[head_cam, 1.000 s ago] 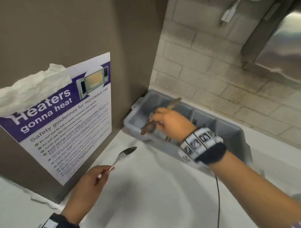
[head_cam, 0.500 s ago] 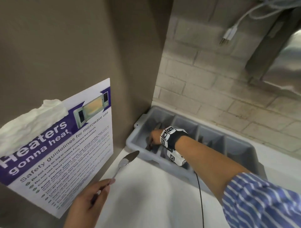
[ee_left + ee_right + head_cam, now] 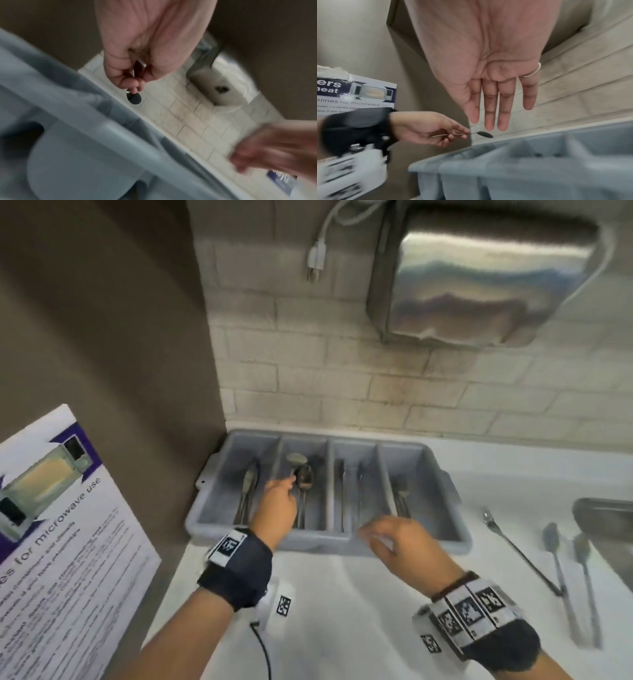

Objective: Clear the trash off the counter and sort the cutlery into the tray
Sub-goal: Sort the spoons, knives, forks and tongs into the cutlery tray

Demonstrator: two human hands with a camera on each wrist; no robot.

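Note:
The grey four-compartment cutlery tray [image 3: 455,537] stands against the brick wall. My left hand [image 3: 286,486] pinches the handle of a spoon [image 3: 304,476] and holds its bowl over the second compartment from the left. The left wrist view shows the same pinch of my left hand [image 3: 132,83], with the spoon's bowl [image 3: 133,98] hanging past the fingertips. My right hand [image 3: 376,534] hovers open and blurred above the tray's front rim, holding nothing; its fingers [image 3: 489,108] are straight. Knives, spoons and forks lie in the compartments.
A fork [image 3: 513,549] and two spoons [image 3: 556,570] lie on the white counter right of the tray. A steel sink [image 3: 606,522] is at the far right. A towel dispenser [image 3: 479,278] and a loose plug [image 3: 315,258] hang on the wall. A cabinet side with a poster [image 3: 61,542] stands left.
My right hand reached into the tray with cutlery and has come back out empty and open. My left hand has carried its spoon from above the counter to above the tray.

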